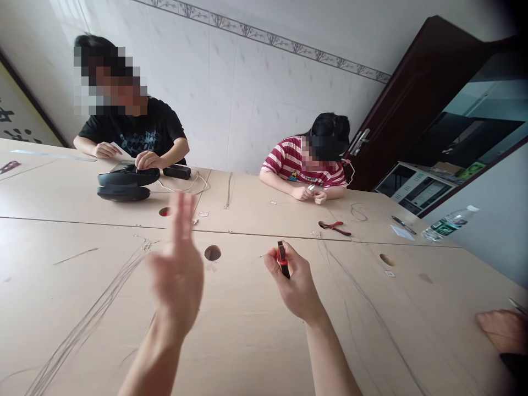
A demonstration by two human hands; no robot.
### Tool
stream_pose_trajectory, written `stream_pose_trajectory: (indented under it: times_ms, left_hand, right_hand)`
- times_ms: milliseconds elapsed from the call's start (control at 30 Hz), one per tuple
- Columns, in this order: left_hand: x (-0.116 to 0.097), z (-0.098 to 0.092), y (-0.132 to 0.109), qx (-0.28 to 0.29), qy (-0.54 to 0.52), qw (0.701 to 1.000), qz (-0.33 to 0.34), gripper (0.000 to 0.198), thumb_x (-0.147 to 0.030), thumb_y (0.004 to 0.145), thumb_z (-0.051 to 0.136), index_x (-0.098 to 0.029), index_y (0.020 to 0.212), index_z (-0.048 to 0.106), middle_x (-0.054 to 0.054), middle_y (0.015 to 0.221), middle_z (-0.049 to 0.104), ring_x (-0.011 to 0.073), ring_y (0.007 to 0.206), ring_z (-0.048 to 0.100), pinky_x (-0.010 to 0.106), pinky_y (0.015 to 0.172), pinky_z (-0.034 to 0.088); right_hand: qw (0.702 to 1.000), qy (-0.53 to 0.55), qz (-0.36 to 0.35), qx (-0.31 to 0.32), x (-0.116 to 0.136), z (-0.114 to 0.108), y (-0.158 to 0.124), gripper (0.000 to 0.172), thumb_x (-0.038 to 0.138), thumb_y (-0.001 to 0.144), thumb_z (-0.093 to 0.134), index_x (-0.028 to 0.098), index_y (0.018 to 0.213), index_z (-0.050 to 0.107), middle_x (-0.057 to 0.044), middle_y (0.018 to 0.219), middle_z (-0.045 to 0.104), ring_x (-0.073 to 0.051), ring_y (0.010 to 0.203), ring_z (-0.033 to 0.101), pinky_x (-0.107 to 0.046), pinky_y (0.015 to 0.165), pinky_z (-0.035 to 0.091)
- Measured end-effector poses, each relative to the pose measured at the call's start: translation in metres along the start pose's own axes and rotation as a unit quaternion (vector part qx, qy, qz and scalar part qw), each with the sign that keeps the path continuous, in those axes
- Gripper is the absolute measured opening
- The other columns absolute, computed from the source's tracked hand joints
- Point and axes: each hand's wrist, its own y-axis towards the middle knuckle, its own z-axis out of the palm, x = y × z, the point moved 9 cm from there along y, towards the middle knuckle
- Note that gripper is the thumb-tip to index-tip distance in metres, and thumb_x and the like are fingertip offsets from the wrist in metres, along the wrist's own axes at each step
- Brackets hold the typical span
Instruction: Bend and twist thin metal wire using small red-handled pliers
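Head camera: the right hand (295,278) is gripping a black pliers-like tool with red trim (281,253), thumb and fingers clamped around it, above the pale wood-toned table (256,352). The tool's head is pointing up and away from the wearer, presumably because this hold is leaving the working end free. A fine wire end (260,256) is showing just beside the thumb; I cannot tell whether the hand is pinching it. The left hand (179,275) is standing well apart from the right, its extended fingers pointing up and holding nothing visible, though blur is hiding detail.

Long, thin grey wires (99,300) are lying in a loose bundle on the left, and a second thin grey bundle (363,291) is running along the right; their far ends are lying roughly together, probably for keeping the strands in order. Red-and-black-handled pliers (340,228) are resting beyond the right hand, tips at a round hole.

A clear plastic bottle with a green label (447,224) is sitting toward the table's far right, its fill level not showing clearly. A co-worker's hand (148,160) is reaching onto a black, rounded, case-like object (124,192), whose contents are staying hidden.
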Motion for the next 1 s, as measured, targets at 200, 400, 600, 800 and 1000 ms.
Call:
stream_pose_trajectory:
  times_ms: [200,400,600,800,1000]
  left_hand:
    - [0.086,0.060,-0.019,0.257,-0.036,0.935,-0.243,0.081,-0.074,0.089,0.010,-0.027,0.149,0.038,0.005,0.157,0.035,0.0285,0.148,0.020,0.049,0.120,0.007]
    - [0.099,0.080,-0.056,0.516,-0.082,0.796,-0.304,0.097,-0.084,0.081,0.015,-0.014,0.136,0.054,0.023,0.128,0.063,0.0307,0.088,0.073,0.042,0.075,0.054]
    - [0.077,0.079,-0.087,0.632,-0.098,0.688,-0.343,0.063,-0.062,0.089,0.048,-0.006,0.105,0.073,0.022,0.090,0.076,0.0214,0.049,0.069,0.025,0.037,0.045]
    - [0.024,0.051,-0.049,0.450,-0.284,0.827,-0.182,0.058,-0.060,0.092,0.041,-0.021,0.071,0.079,0.005,0.037,0.060,0.0133,0.025,0.049,0.022,0.027,0.037]
    - [-0.015,-0.001,-0.005,0.086,-0.299,0.950,-0.037,0.040,-0.049,0.102,0.027,-0.047,0.116,0.065,-0.014,0.101,0.077,0.0052,0.088,0.073,0.009,0.066,0.056]
  right_hand:
    - [0.999,0.031,0.001,0.017,0.005,0.004,0.000,0.021,0.031,0.095,0.052,0.021,0.077,0.046,0.003,0.072,0.042,-0.011,0.062,0.040,-0.025,0.059,0.033]
    - [1.000,0.015,-0.011,0.001,0.005,-0.007,-0.001,0.020,0.031,0.096,0.052,0.021,0.079,0.049,0.003,0.073,0.046,-0.012,0.065,0.044,-0.025,0.062,0.035]
    - [1.000,0.007,-0.009,-0.024,0.001,-0.014,0.000,0.019,0.030,0.095,0.052,0.021,0.079,0.049,0.004,0.068,0.044,-0.011,0.060,0.039,-0.024,0.057,0.032]
    - [1.000,0.024,0.001,-0.004,0.004,-0.007,0.000,0.020,0.028,0.095,0.050,0.021,0.077,0.046,0.003,0.068,0.043,-0.011,0.059,0.038,-0.024,0.056,0.032]
    - [0.998,0.041,-0.005,0.037,0.013,0.014,-0.004,0.019,0.027,0.094,0.050,0.022,0.076,0.045,0.002,0.072,0.045,-0.012,0.061,0.041,-0.025,0.057,0.034]
